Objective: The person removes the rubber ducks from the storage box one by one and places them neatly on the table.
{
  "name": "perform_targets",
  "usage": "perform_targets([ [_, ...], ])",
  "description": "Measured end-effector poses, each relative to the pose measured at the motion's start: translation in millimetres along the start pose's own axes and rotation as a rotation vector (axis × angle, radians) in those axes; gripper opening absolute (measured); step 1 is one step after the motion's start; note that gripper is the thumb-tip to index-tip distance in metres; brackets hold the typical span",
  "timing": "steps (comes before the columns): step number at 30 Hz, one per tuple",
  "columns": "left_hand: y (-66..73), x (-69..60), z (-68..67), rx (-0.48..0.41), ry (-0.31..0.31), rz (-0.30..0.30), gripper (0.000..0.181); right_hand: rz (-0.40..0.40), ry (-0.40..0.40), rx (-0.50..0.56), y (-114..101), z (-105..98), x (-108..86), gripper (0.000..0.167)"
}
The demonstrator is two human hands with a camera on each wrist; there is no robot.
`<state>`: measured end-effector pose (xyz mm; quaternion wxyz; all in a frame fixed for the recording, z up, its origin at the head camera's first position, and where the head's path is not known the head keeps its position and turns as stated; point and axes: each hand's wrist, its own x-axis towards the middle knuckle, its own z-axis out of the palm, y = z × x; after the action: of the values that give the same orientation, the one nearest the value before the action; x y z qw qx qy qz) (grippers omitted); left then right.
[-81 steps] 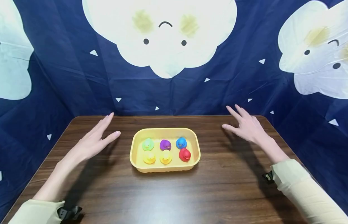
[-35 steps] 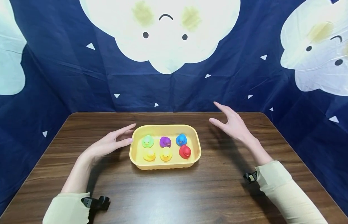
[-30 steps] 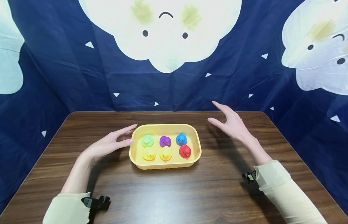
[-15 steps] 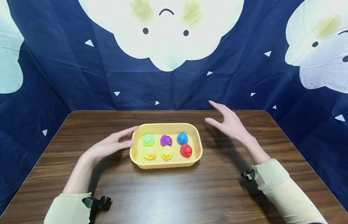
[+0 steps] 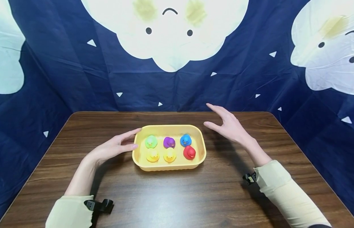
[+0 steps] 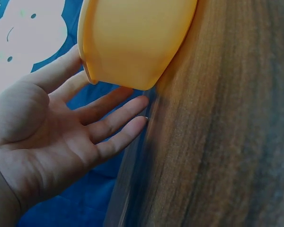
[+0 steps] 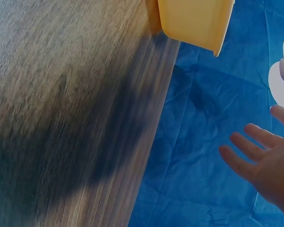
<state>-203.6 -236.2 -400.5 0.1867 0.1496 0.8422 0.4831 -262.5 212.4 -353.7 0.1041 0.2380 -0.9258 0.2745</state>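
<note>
A pale yellow plastic tub (image 5: pixel 172 167) sits on the table with small rubber ducks inside. Its far row has a green duck (image 5: pixel 151 142), a purple duck (image 5: pixel 169 142) and a blue duck (image 5: pixel 186 140). Nearer me are two yellow ducks (image 5: pixel 152 155) and a red duck (image 5: pixel 189 152). My left hand (image 5: pixel 111 147) is at the tub's left end, thumb and fingertips at its rim, fingers extended. In the left wrist view the palm of this hand (image 6: pixel 52 127) stands apart from the tub wall (image 6: pixel 137 42). My right hand (image 5: pixel 229 126) hovers right of the tub, fingers spread, holding nothing.
The brown wooden table (image 5: pixel 165 199) ends at a dark blue cloth backdrop (image 5: pixel 80 79) with white clouds, close behind the tub. Black wrist cameras (image 5: pixel 99 205) are strapped at both cream sleeves (image 5: pixel 69 212).
My left hand came in from the left to the tub's left end and stays there. The right hand has drifted left toward the tub. The ducks keep their places.
</note>
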Motion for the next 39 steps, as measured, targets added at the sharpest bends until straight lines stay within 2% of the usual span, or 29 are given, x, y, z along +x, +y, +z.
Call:
perform_targets([
  [13, -2.4, -2.0, 0.0, -0.034, -0.027, -0.007, 0.069, -0.010, -0.020, -0.003, -0.7, 2.4, 0.0, 0.074],
  [32, -3.8, 1.8, -2.1, -0.115, 0.017, -0.006, 0.061, -0.015, -0.049, 0.007, -5.1, 8.5, 1.6, 0.075],
  [39, -5.4, 1.1, -1.4, -0.138, 0.012, 0.002, 0.060, -0.019, -0.049, 0.011, -6.0, 9.7, 2.1, 0.074],
])
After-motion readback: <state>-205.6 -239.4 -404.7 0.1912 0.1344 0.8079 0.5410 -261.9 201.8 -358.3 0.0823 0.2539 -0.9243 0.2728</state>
